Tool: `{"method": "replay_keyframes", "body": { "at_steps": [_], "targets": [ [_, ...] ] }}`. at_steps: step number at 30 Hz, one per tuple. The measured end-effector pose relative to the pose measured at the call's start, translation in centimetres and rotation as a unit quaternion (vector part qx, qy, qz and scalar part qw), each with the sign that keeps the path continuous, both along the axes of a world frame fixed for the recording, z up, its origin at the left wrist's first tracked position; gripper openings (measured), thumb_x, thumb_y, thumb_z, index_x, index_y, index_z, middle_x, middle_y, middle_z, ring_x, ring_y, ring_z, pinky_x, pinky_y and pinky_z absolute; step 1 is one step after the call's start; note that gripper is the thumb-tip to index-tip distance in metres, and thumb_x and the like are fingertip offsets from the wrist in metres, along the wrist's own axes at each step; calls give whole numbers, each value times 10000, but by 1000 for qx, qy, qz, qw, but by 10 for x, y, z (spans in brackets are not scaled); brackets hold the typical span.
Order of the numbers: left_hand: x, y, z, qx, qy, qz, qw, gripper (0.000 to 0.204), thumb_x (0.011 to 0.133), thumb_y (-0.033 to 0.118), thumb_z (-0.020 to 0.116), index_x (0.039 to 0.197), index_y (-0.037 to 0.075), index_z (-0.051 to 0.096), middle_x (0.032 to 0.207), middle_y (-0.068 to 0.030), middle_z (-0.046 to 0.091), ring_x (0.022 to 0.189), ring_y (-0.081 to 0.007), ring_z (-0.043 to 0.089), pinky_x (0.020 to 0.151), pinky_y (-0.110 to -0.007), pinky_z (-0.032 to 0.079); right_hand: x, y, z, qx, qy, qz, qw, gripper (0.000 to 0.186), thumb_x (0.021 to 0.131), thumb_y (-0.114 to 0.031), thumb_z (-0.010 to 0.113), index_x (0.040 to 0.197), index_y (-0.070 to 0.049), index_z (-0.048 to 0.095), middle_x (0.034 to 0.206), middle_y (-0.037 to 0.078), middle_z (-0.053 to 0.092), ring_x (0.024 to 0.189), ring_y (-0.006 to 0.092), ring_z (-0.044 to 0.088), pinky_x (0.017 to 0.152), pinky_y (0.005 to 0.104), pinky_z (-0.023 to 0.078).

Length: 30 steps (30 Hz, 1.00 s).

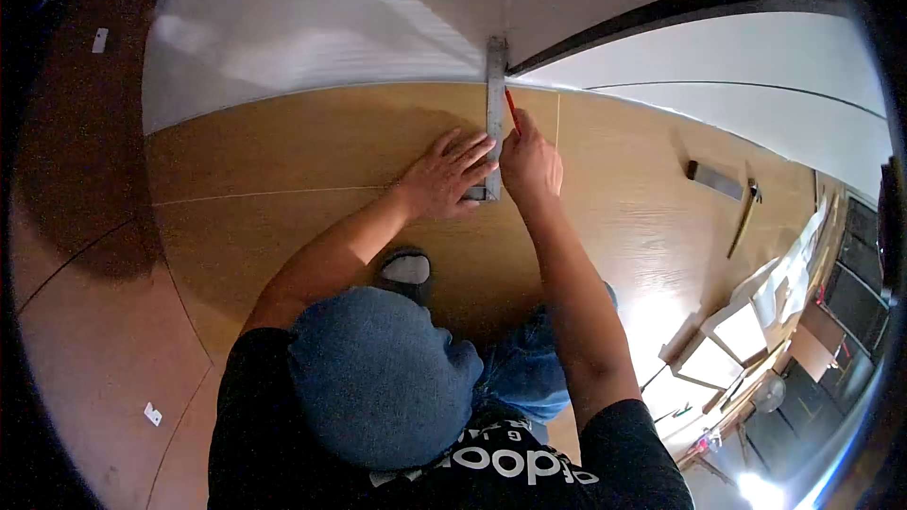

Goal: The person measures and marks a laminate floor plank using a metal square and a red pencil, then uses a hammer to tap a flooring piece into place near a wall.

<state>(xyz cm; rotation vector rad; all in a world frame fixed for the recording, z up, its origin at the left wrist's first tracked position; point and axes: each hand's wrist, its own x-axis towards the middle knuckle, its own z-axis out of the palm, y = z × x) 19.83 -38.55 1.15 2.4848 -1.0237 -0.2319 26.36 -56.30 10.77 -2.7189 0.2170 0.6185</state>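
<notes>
A metal carpenter's square [494, 99] lies on a light wood-coloured board [312, 151], its long blade running away from me up to the edge of a white panel [331, 28]. Spread flat over the square's near end and the board is my left hand [442, 175], fingertips against the blade. My right hand [532, 165] is closed around a red pencil [512, 108], whose far tip is close to the blade's right edge by the panel. A pale line crosses the board left of the square, and another runs away from me right of my right hand.
On the right, a hammer [742, 227] lies beside a flat grey tool with a dark end [715, 179]. Farther right are white box-like pieces [727, 349], a small fan [770, 393] and a bright lamp [761, 489]. My shoe [406, 269] rests on the board.
</notes>
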Motion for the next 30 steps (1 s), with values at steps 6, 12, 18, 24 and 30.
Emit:
{"method": "replay_keyframes", "body": {
  "at_steps": [6,12,18,24,30],
  "targets": [
    [2,0,8,19,3,-2,1000,820,894,553,717,1548,123,472,1719,-139,265,1609,-290,207,1301,-576,136,1,3,1,13,3,-2,1000,397,1011,-255,592,1407,-251,571,996,237,764,934,445,752,759,549,591],
    [2,1,6,16,15,1,1000,778,914,509,720,1545,123,481,1714,-142,280,1605,-290,219,1297,-579,148,0,5,9,8,-10,8,1000,391,1014,-260,586,1405,-236,571,940,231,762,899,440,752,747,547,591],
    [1,-2,2,-24,-6,14,1000,787,909,495,731,1552,128,465,1715,-130,285,1607,-289,218,1299,-575,141,5,-3,-1,2,-18,34,999,467,1011,-264,592,1469,-184,557,978,240,764,910,437,752,767,536,594],
    [1,-3,-2,-20,-3,9,1000,825,884,505,755,1563,146,455,1716,-128,279,1606,-287,221,1298,-568,139,5,-2,4,-8,16,11,1000,449,1017,-261,577,1463,-205,571,1014,243,766,973,430,752,814,532,599],
    [0,-2,-1,-21,-2,17,1000,825,881,508,757,1562,146,464,1714,-129,285,1606,-286,221,1297,-571,147,9,2,16,-18,38,23,999,399,1002,-245,600,1396,-183,602,1031,239,766,981,420,754,824,531,601]
  ]
}}
